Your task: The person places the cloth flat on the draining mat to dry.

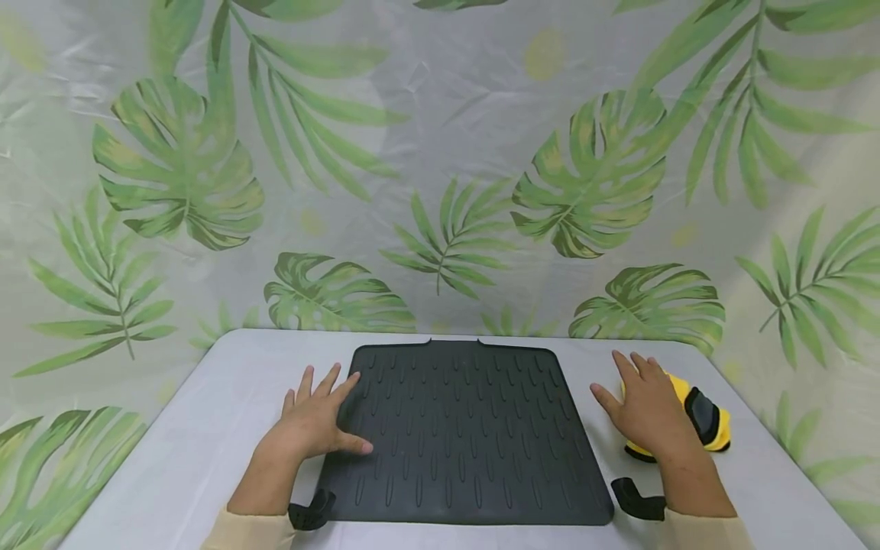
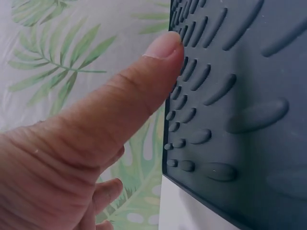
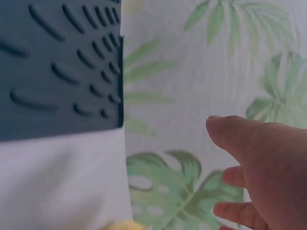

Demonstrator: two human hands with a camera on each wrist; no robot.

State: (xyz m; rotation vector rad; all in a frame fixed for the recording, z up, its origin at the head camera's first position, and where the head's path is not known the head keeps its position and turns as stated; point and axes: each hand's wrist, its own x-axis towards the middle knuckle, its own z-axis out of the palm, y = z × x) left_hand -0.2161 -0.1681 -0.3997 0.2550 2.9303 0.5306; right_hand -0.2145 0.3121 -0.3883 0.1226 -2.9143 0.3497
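A dark grey mat [image 1: 461, 435] with rows of raised ridges and a small tab at its far edge lies flat on the white table. My left hand [image 1: 305, 424] is spread at the mat's left side, its thumb and index fingertip overlapping the edge in the head view. In the left wrist view the left thumb [image 2: 129, 84] stretches across the ridged surface. Off the mat's right side, my right hand [image 1: 649, 412] has its fingers extended, with nothing gripped. Partly hidden behind that hand is a yellow and black item [image 1: 722, 430] with a grey patch.
The white table [image 1: 206, 412] has rounded far corners. Behind it hangs a leaf-patterned sheet [image 1: 454, 153], which also shows on both sides. Black curved pieces [image 1: 312, 510] sit at the wrists, close to the mat's near corners.
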